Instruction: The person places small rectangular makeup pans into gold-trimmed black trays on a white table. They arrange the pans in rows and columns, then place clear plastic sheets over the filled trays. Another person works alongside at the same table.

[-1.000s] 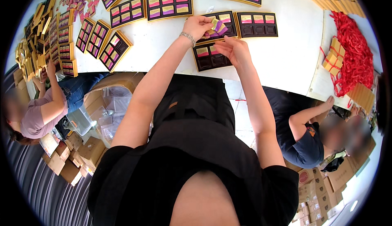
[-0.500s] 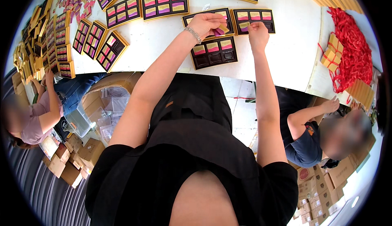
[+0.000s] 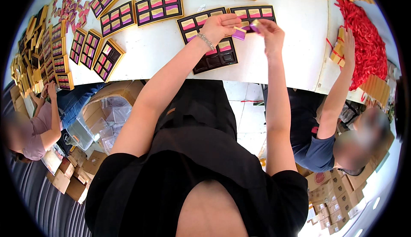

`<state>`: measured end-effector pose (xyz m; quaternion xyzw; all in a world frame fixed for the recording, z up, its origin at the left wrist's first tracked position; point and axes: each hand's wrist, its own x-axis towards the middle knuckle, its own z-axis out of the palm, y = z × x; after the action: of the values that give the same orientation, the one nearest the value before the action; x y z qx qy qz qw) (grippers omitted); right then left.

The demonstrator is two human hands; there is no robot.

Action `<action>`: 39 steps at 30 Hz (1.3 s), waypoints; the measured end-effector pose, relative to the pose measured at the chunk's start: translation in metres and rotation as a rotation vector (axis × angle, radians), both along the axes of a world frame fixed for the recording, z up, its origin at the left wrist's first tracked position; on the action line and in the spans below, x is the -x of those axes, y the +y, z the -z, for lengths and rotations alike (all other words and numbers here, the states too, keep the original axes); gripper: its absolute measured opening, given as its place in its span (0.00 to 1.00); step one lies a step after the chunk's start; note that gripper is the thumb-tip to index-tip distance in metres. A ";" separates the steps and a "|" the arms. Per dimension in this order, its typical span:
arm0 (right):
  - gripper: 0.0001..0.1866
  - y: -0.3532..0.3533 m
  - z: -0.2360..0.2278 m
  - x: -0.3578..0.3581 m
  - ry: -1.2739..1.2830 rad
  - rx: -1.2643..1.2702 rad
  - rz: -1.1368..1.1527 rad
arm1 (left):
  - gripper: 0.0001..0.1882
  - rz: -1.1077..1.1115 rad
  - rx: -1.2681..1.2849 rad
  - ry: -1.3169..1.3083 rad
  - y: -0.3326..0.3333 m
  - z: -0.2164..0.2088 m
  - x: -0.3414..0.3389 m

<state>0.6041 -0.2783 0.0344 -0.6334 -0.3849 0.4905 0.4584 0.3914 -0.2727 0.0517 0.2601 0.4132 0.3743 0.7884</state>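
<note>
The dark tray (image 3: 214, 59) with gold rim lies on the white table (image 3: 162, 52), its long axis slanting up to the right, w/ several cells not filled. Above its far end, left hand (image 3: 218, 26) pinches a purple packet (image 3: 239, 34); right hand (image 3: 269, 33), just right of tray, closes on a small gold-purple piece (image 3: 255, 24). Left hand is nearer to the tray. Vs. 0.5 s ago, both hands are lifted and closer together.
</note>
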 end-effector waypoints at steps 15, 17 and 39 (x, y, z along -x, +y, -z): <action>0.16 -0.006 -0.037 -0.022 0.526 0.356 -0.372 | 0.13 0.224 -1.856 0.525 -0.016 -0.024 -0.033; 0.16 -0.004 -0.022 -0.045 0.341 0.225 -0.144 | 0.13 0.255 -1.862 0.610 -0.012 -0.011 -0.039; 0.13 0.021 0.034 -0.056 -0.241 0.005 0.479 | 0.33 0.732 -1.209 1.535 -0.039 0.019 -0.046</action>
<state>0.6606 -0.2568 0.0008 -0.7613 -0.2747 0.2898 0.5108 0.4374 -0.3120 0.0322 0.8887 0.4431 -0.0090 0.1173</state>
